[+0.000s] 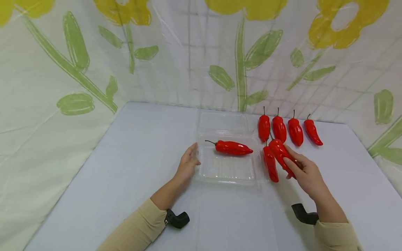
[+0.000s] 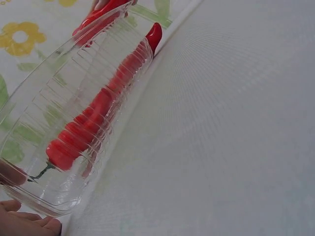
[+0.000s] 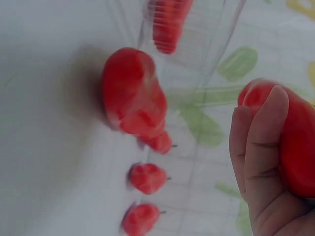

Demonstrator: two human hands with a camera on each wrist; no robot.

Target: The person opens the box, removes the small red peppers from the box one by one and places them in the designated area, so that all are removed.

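A clear plastic tray (image 1: 227, 174) with its lid open behind lies mid-table, one red pepper (image 1: 233, 147) inside it. My left hand (image 1: 188, 162) rests with straight fingers against the tray's left wall (image 2: 74, 147); its fingertips (image 2: 29, 223) show at the tray's corner. My right hand (image 1: 303, 170) grips a red pepper (image 1: 280, 151) just right of the tray, fingers curled round it (image 3: 295, 142). Another pepper (image 1: 270, 164) lies on the table beside the tray, seen close up as a pepper (image 3: 133, 93) in the right wrist view.
Several more red peppers (image 1: 287, 129) lie in a row behind my right hand on the pale table (image 1: 125, 174). A flowered cloth (image 1: 62, 69) walls in the table at the back and sides.
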